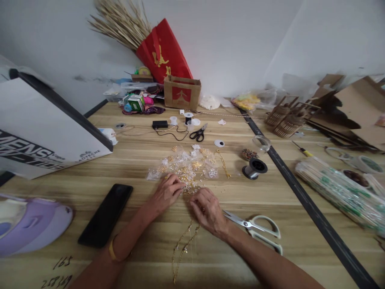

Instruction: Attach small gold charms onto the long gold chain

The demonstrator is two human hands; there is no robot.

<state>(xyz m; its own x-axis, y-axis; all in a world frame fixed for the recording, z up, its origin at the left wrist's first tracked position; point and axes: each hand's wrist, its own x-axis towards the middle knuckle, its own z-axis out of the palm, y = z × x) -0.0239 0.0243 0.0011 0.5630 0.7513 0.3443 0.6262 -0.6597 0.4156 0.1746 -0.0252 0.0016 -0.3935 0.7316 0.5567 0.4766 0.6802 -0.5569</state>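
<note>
My left hand [166, 192] and my right hand [207, 209] rest on the wooden table [144, 160], fingertips meeting at the near edge of a heap of small gold and silver jewellery parts [188, 166], some in clear bags. Both hands have their fingers curled in a pinch on tiny gold pieces at the heap's edge; what exactly they hold is too small to name. A gold chain [183, 245] trails from under my hands toward me. White-handled scissors [255, 225] lie just right of my right wrist. A black phone [106, 214] lies left of my left forearm.
A wire spool [254, 167], a bead dish [249, 154] and a glass [261, 143] stand right of the heap. Black scissors [198, 133] and small reels lie behind it. A white box [45, 132] fills the left, a purple cap [30, 224] near left, a wrapped bundle of sticks [339, 192] right.
</note>
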